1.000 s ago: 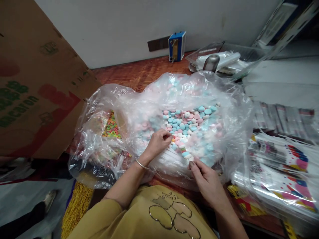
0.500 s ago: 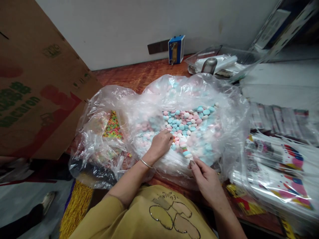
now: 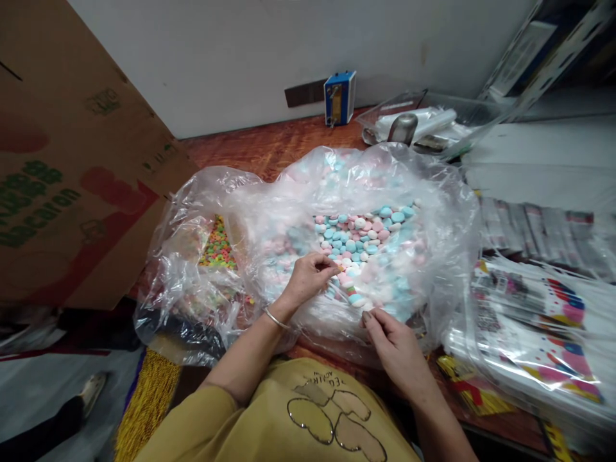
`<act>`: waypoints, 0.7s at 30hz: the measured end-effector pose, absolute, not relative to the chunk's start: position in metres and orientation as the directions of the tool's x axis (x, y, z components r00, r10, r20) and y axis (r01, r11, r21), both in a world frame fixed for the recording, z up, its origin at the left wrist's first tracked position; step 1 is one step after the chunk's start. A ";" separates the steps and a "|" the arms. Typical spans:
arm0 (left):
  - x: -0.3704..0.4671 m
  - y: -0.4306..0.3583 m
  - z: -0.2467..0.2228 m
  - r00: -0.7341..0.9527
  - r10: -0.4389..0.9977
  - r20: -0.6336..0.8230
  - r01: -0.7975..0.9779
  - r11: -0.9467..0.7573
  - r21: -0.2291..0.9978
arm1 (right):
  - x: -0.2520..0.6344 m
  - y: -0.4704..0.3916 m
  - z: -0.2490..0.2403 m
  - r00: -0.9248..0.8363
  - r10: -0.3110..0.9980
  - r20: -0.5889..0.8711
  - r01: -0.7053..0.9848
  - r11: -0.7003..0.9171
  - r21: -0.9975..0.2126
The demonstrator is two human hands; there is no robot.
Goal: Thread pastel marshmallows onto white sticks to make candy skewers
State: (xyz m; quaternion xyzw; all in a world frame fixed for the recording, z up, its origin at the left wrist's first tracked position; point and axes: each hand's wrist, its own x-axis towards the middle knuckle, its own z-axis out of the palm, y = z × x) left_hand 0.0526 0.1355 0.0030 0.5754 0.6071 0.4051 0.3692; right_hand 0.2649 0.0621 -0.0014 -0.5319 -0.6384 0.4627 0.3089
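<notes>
A clear plastic bag (image 3: 447,224) of pink, blue and white round candies (image 3: 351,240) lies open in the middle. My left hand (image 3: 310,277), with a bangle on the wrist, pinches a small orange piece at the near side of the candies. Just to its right is a short row of candies (image 3: 353,294), pink, green, orange, blue and white, lined up as on a stick. My right hand (image 3: 389,332) pinches the near end of this row; the stick itself is mostly hidden. Small colourful rings (image 3: 219,247) show in another clear bag (image 3: 180,269) on the left.
A large cardboard box (image 3: 72,160) stands at the left. Behind the bags are a blue and white device (image 3: 339,98) and a clear tray (image 3: 486,112) with rolls and a metal cup. Printed packaging (image 3: 534,327) is stacked at the right. A person's foot (image 3: 93,393) shows lower left.
My left hand has turned and moved slightly right, its fingertips now nearer the top of the candy row. The row and my right fingertips have shifted slightly left.
</notes>
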 end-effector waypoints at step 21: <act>0.048 0.144 0.027 0.206 0.963 0.176 0.944 -0.243 0.224 | 0.261 0.058 -0.023 -0.149 0.967 -0.206 0.152 -0.183 -0.971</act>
